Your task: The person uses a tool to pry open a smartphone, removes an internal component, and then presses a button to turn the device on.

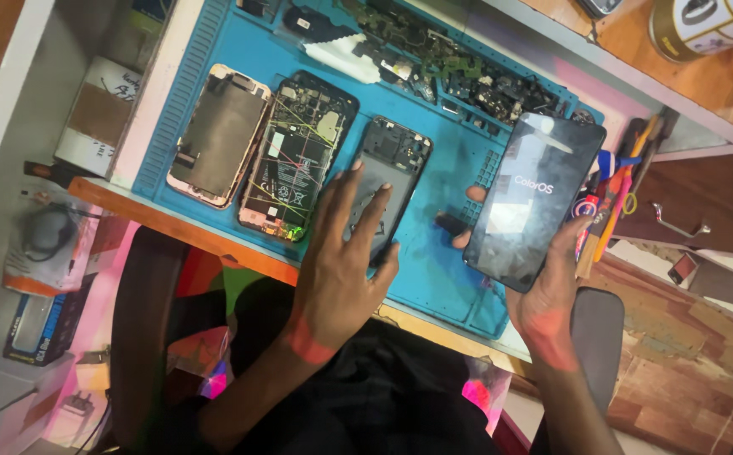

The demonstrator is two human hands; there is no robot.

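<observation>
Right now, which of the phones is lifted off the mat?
The phone with the lit screen, in the right hand. The three opened ones lie flat on the blue mat.

On the blue rubber repair mat (455,181), the widest bare stretch lies between the dark opened phone frame (387,181) under the left hand (341,261) and the black glass-fronted phone (535,198) in the right hand (543,299). To the left, the circuit-filled opened phone (295,164) and the pinkish phone frame with grey plate (219,135) lie close together. A heap of small dark loose parts (459,72) crowds the mat's far edge, and upright coloured tools (615,198) fence its right side.
</observation>
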